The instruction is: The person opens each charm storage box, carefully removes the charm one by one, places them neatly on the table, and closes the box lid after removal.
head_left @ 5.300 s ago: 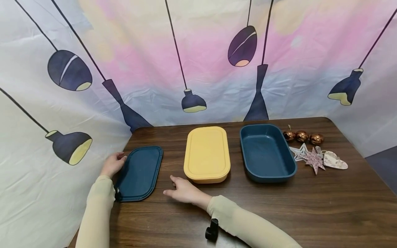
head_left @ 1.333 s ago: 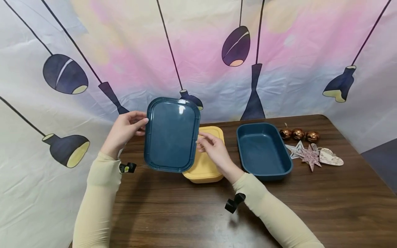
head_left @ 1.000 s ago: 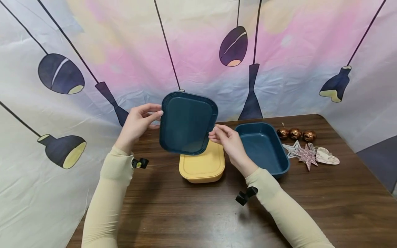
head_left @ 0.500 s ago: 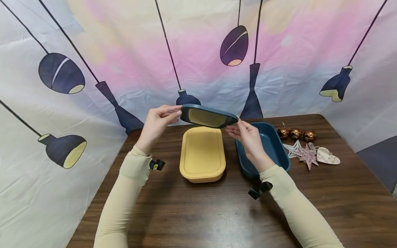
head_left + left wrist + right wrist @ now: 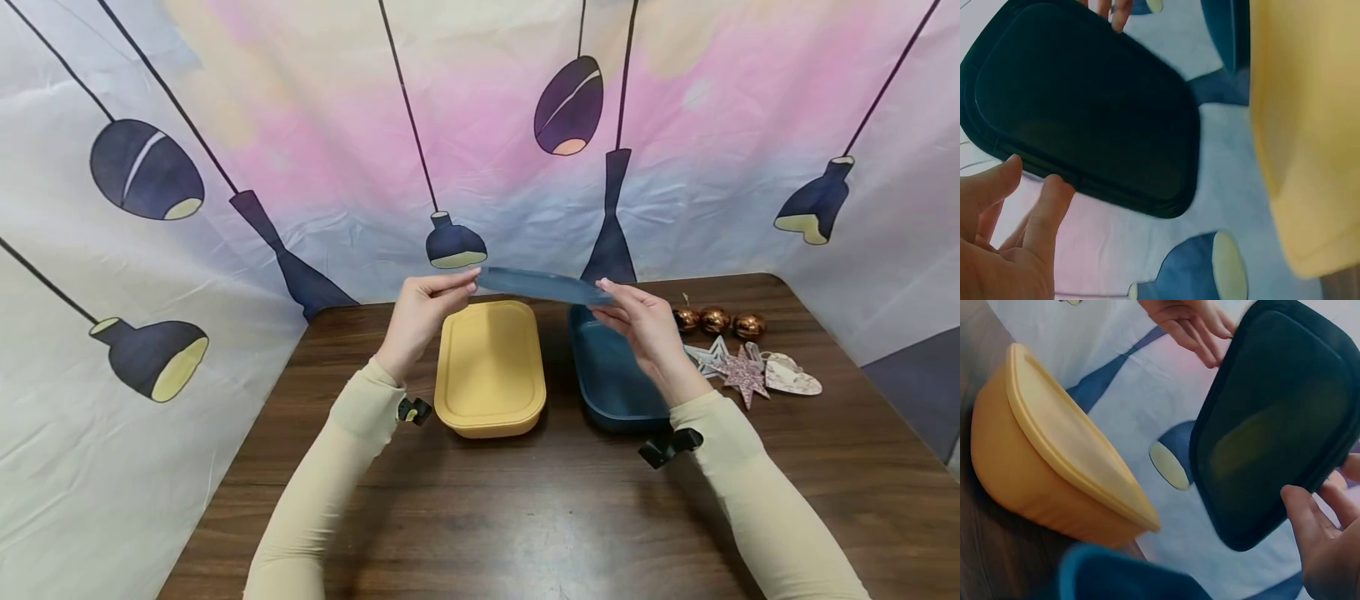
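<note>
A dark blue lid (image 5: 543, 286) is held up in the air between both hands, seen nearly edge-on in the head view. My left hand (image 5: 431, 317) pinches its left edge between thumb and fingers, and my right hand (image 5: 648, 337) pinches the right edge. The wrist views show the lid's broad underside (image 5: 1085, 106). Behind and below it stands an uncovered dark blue container (image 5: 615, 379), partly hidden by the right hand. To the left of that is a yellow container (image 5: 491, 367) with its yellow lid on.
Right of the blue container lie several ornaments: three shiny copper balls (image 5: 715, 320), a pink glitter star (image 5: 745, 377), a white star (image 5: 708, 357) and a pale heart (image 5: 791, 375). All rest on a brown wooden table (image 5: 480, 517) before a cloth backdrop printed with lamps.
The blue lid, first lying on the table at the left, was lifted with both hands, carried right over the yellow container and tipped from facing me to nearly flat.
</note>
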`<state>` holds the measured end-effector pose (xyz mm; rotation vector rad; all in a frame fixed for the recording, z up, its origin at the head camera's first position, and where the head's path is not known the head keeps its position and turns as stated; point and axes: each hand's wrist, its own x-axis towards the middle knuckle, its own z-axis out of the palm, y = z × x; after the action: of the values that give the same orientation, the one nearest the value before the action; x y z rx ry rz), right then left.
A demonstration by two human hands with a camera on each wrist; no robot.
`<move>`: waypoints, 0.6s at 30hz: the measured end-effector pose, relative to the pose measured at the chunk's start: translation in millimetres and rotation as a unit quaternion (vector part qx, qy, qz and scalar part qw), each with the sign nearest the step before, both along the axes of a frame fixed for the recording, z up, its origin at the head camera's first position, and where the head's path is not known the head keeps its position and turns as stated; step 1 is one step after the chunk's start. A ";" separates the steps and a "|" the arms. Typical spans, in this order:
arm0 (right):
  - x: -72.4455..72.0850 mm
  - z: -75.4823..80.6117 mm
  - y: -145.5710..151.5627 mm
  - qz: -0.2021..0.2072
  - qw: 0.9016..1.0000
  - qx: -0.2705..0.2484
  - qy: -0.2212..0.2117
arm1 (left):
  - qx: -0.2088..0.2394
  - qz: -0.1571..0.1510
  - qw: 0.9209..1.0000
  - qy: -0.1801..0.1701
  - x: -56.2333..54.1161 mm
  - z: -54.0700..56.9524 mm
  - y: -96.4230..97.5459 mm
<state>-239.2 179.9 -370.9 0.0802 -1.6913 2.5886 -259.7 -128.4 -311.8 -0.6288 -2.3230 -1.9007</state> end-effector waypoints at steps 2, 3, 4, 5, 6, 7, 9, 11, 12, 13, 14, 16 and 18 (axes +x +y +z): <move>1.2 1.1 8.2 0.005 1.000 -0.012 -0.012 | -0.003 -0.003 1.000 -0.004 0.0 -4.3 6.3; 2.1 1.6 12.1 0.005 1.000 -0.013 -0.019 | -0.003 -0.004 1.000 -0.005 -0.2 -6.6 9.6; 2.9 1.8 16.0 0.004 1.000 -0.012 -0.024 | -0.005 -0.005 1.000 -0.005 -0.4 -8.8 13.3; 3.8 1.9 19.7 0.003 1.000 -0.011 -0.029 | -0.007 -0.008 1.000 -0.005 -0.6 -11.1 17.0; 4.7 1.9 23.4 -0.002 0.999 -0.010 -0.034 | -0.009 -0.011 1.000 -0.005 -0.6 -13.2 21.0; 5.5 1.7 27.1 -0.006 0.999 -0.009 -0.037 | -0.009 -0.015 1.000 -0.006 -0.7 -15.6 24.8; 7.1 0.9 34.4 -0.012 0.999 -0.008 -0.041 | -0.010 -0.023 1.000 -0.009 -0.2 -20.6 32.5; 8.5 -0.1 41.3 -0.018 0.999 -0.005 -0.043 | -0.012 -0.029 0.999 -0.020 0.7 -26.1 39.6; 9.2 -0.7 44.5 -0.022 0.999 -0.003 -0.043 | -0.014 -0.031 0.999 -0.028 1.3 -28.8 42.9; 9.8 -1.4 47.5 -0.024 0.999 -0.001 -0.043 | -0.016 -0.034 0.999 -0.036 2.4 -31.1 46.2; 10.6 -2.1 50.3 -0.027 0.999 0.004 -0.041 | -0.017 -0.036 0.998 -0.046 3.5 -33.5 49.7; 12.5 -3.6 55.5 -0.036 0.998 0.016 -0.039 | -0.016 -0.045 0.997 -0.066 6.0 -38.0 56.5; 14.8 -5.6 60.8 -0.047 0.997 0.039 -0.038 | -0.012 -0.055 0.995 -0.087 9.4 -41.6 63.4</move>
<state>-224.4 240.7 -376.4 -0.0932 -1.7750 2.4881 -250.3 -65.0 -353.4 -0.6295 -2.4653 -2.0554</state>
